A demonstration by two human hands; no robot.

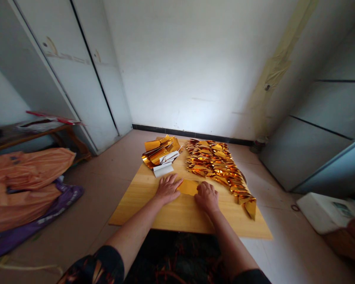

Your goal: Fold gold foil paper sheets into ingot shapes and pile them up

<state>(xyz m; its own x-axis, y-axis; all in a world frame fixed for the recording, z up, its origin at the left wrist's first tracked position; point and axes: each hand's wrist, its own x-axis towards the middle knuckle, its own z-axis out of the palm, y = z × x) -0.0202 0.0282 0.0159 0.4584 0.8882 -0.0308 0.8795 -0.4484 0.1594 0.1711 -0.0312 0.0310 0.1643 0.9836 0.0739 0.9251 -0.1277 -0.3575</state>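
Observation:
A small sheet of gold foil paper (188, 187) lies on the wooden board (171, 219) between my hands. My left hand (167, 190) rests flat over the sheet's left end, its fingers spread. At the right end, my right hand (207, 195) is closed with curled fingers on the edge of the sheet; the fingertips are partly hidden. Beyond my left hand is a loose pile of gold foil sheets (156, 152), some showing a white back (163, 170). To the right, folded gold foil pieces (210, 161) lie in overlapping rows, trailing towards the board's right corner.
A white wall (189, 71) with a dark skirting stands behind the board. Pale cabinets (85, 75) rise at the left. Orange cloth (26, 189) and a purple bag (47, 215) lie at the left, and a white foam box (322, 213) stands at the right.

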